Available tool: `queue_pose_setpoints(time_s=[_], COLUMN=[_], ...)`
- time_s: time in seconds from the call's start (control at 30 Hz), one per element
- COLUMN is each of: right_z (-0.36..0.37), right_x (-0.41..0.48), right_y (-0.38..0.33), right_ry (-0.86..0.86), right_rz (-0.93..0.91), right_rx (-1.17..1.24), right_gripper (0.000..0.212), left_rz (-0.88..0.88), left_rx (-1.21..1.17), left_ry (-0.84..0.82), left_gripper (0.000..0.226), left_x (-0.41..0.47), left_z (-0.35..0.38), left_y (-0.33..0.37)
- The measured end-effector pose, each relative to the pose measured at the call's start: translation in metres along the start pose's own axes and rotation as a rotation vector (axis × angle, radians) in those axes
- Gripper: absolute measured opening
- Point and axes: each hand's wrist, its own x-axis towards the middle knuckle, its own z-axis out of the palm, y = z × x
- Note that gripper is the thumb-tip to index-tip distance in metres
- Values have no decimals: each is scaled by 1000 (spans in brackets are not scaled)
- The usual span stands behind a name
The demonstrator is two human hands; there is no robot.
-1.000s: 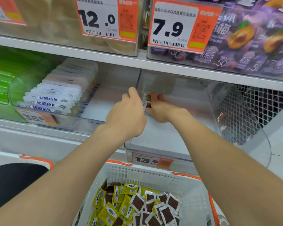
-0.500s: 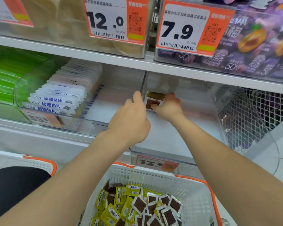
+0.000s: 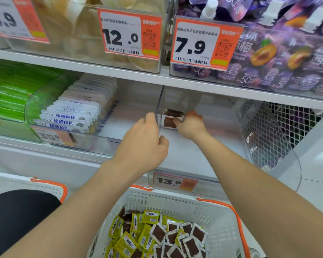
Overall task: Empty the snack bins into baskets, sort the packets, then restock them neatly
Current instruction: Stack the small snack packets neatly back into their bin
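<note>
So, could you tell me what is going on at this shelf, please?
A person is restocking the clear bin tagged 13.8. Their right hand pinches a small stack of brown packets, standing it at the back against the bin's left wall. The left hand is raised beside that wall; whether it grips anything is unclear. The white basket below holds a mixed heap of yellow and brown packets.

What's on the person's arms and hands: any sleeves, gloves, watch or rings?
Nothing worn shows. The left hand and right hand have no gloves, and no rings on the fingers in view, though some fingers are hidden. The left forearm and right forearm are uncovered to the frame edge: no sleeve cuff, watch, band or markings.
</note>
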Motion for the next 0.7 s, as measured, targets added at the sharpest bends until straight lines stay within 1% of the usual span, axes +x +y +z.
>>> queue_pose_setpoints(time_s=[0.17, 0.27, 0.3, 0.4, 0.53, 0.6, 0.7], right_z=[1, 1, 2, 6, 9, 10, 14], right_x=[5, 8, 10, 13, 13, 11, 12], right_y=[-6, 0, 2, 5, 10, 11, 11], right_ry=[-20, -47, -50, -18, -3, 7, 33], right_rz=[32, 74, 97, 165, 224, 207, 177], right_rx=[85, 150, 177, 303, 411, 407, 380], right_gripper=[59, 62, 61, 50, 43, 45, 54], left_rz=[21, 14, 13, -1, -18, -14, -10], left_rx=[13, 12, 9, 26, 69, 80, 86], left_ry=[-20, -39, -38, -26, -19, -16, -8], left_gripper=[34, 36, 36, 36, 37, 37, 39], left_x=[-1, -1, -1, -1, -2, -2, -3], left_z=[-4, -4, -3, 0, -1, -1, -1], left_y=[-9, -8, -7, -2, -1, -1, 0])
